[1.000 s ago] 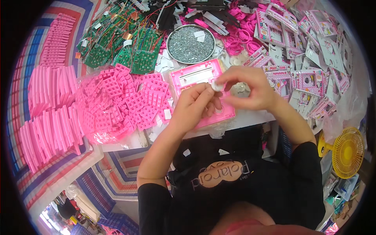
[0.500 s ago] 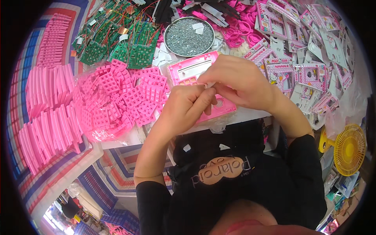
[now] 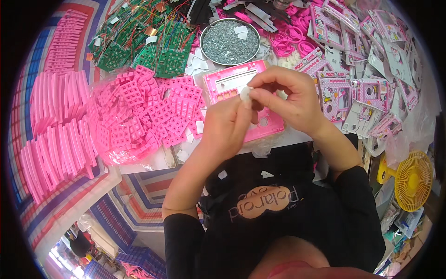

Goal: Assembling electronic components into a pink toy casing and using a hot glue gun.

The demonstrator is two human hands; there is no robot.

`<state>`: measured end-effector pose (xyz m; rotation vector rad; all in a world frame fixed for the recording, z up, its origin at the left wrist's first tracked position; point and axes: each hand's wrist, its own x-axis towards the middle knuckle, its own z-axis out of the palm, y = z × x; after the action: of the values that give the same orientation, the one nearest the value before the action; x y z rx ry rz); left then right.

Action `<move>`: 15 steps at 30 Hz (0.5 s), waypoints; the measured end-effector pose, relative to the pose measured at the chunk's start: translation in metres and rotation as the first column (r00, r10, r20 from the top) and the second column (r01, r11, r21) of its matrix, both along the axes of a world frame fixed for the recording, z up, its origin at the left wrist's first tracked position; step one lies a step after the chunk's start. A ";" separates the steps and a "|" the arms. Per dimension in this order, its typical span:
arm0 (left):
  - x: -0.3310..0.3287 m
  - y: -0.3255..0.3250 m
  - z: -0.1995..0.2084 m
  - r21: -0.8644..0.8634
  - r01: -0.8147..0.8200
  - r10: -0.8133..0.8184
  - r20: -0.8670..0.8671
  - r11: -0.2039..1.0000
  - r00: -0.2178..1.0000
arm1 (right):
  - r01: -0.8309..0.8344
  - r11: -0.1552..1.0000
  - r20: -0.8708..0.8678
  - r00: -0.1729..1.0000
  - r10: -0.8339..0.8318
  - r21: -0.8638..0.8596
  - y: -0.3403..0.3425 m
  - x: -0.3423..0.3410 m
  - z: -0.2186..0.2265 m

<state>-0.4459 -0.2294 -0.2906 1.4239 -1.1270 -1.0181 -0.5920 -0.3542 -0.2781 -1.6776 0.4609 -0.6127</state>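
Both hands meet above a pink plastic panel (image 3: 272,131) lying on the table. Between their fingertips is a small round white piece (image 3: 246,94). My right hand (image 3: 295,103) pinches the piece from the upper right with thumb and forefinger. My left hand (image 3: 226,124) is closed around the piece's lower side, thumb pointing up against it. Another bit of white shows at the palm of my right hand, too covered to name. The panel has a long slot, small square openings and a round hole; the hands cover its middle.
Pink keypads (image 3: 139,111) are heaped at left beside stacked pink strips (image 3: 58,156). Green circuit boards (image 3: 162,51) with wires lie behind. A round metal dish of screws (image 3: 230,44) stands behind the panel. Printed panels (image 3: 337,95) pile up at right, above a yellow fan (image 3: 413,181).
My right hand has shifted a little to the right and turned, its fingers opening to bare the white piece. My left thumb has swung upward against that piece.
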 end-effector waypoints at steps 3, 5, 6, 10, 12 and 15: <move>-0.003 0.005 -0.005 -0.042 0.026 -0.009 0.379 0.999 0.925 | -0.022 0.985 -0.100 0.995 0.005 -0.172 -0.001 -0.003 0.005; -0.001 0.011 -0.006 -0.058 0.054 -0.008 0.601 0.997 0.799 | -0.058 0.899 -0.168 0.986 -0.017 -0.434 -0.007 -0.008 0.004; 0.000 0.014 -0.007 -0.071 0.105 -0.025 0.704 0.992 0.710 | -0.084 0.832 -0.205 0.978 -0.037 -0.548 -0.012 -0.011 -0.001; 0.000 0.026 -0.022 -0.004 0.198 -0.094 0.871 0.980 0.483 | -0.153 0.668 -0.276 0.958 -0.081 -0.728 -0.008 -0.017 -0.027; -0.002 0.028 -0.028 0.028 0.190 -0.117 0.871 0.981 0.477 | -0.165 0.636 -0.303 0.946 -0.114 -0.754 -0.004 -0.014 -0.034; -0.002 0.028 -0.029 0.026 0.175 -0.107 0.874 0.984 0.475 | -0.193 0.598 -0.356 0.919 -0.167 -0.778 0.001 -0.007 -0.038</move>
<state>-0.4484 -0.2010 -0.3195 1.8750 -2.0297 -0.2525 -0.5991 -0.3532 -0.3156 -2.7289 0.4860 -0.4845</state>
